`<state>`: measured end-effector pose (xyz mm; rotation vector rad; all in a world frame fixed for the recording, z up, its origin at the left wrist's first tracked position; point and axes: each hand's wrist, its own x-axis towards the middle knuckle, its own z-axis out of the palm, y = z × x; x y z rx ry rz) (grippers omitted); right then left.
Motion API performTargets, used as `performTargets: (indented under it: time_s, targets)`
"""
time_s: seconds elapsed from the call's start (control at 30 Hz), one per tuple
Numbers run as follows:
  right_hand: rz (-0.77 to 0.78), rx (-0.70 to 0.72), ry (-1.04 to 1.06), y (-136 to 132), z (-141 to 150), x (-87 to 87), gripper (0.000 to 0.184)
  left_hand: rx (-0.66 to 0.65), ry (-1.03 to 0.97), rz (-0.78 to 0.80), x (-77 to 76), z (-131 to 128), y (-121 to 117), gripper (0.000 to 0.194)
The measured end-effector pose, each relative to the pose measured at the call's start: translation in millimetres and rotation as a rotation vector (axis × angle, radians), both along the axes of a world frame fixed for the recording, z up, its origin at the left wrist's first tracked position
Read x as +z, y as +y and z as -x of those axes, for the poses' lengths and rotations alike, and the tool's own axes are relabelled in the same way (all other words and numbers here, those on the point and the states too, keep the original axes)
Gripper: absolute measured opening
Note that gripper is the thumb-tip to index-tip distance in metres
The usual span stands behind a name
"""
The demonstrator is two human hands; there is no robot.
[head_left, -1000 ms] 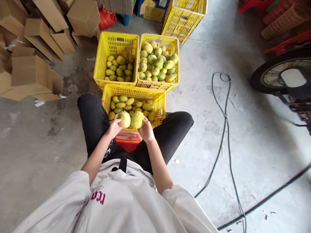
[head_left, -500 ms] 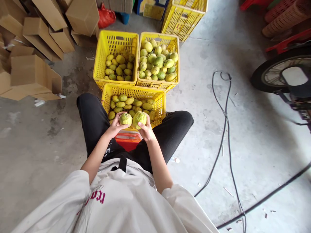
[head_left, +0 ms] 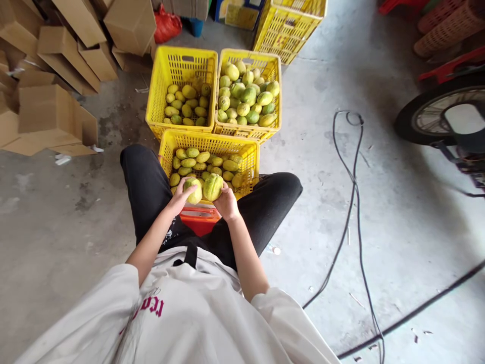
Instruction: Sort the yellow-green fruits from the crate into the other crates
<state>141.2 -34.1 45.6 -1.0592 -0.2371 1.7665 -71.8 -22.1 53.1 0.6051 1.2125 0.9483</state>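
Observation:
Just above the near edge of the front yellow crate [head_left: 254, 172], my left hand [head_left: 177, 198] is closed around a ribbed, yellow-green papaya-like fruit [head_left: 194, 192]. Close beside it, my right hand [head_left: 227, 202] grips a second such fruit [head_left: 212, 187], its ridged side turned up and my thumb out of sight behind it. More yellow-green oval fruits [head_left: 200, 157] lie in the front crate, which stands between my knees. Under the hands, part of a red-orange object [head_left: 199, 222] shows between my legs.
Two more yellow crates of the same fruit adjoin the front one, at back left [head_left: 157, 101] and back right [head_left: 279, 83]. Cardboard boxes [head_left: 49, 111] crowd the left. A black cable [head_left: 354, 187] crosses the floor on the right, near a motorcycle wheel [head_left: 420, 114]. Another crate [head_left: 288, 35] stands behind.
Both fruits have been turned in my hands. The right one has shifted slightly left, and my right thumb no longer shows on top of it. The left one sits a little lower.

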Motion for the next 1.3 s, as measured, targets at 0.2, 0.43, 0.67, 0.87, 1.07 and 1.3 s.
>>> performTargets:
  time_s: [0.2,0.43,0.67,0.87,1.07,1.3]
  targets:
    - [0.024,-0.084,-0.075,-1.6,3.6,-1.0,0.052,0.1,-0.239,0.106,11.8,-3.3,2.0,0.043]
    - [-0.065,-0.033,-0.097,-10.9,8.3,5.4,0.068,0.011,-0.233,0.071,4.2,-1.6,-0.3,0.069]
    - [-0.103,0.019,-0.047,-16.3,9.5,23.9,0.061,0.013,-0.265,0.078,-8.0,3.4,2.8,0.058]
    - [-0.011,-0.008,0.037,-7.2,4.9,11.8,0.059,0.053,-0.271,0.1,7.9,0.6,1.6,0.055]
    - [0.007,-0.018,0.066,-5.7,-4.5,1.9,0.047,0.042,-0.187,0.023,0.6,-1.8,2.2,0.048]
    - [-0.081,0.035,-0.042,-15.9,1.1,0.3,0.058,0.008,-0.209,-0.026,-10.6,2.1,2.5,0.058]
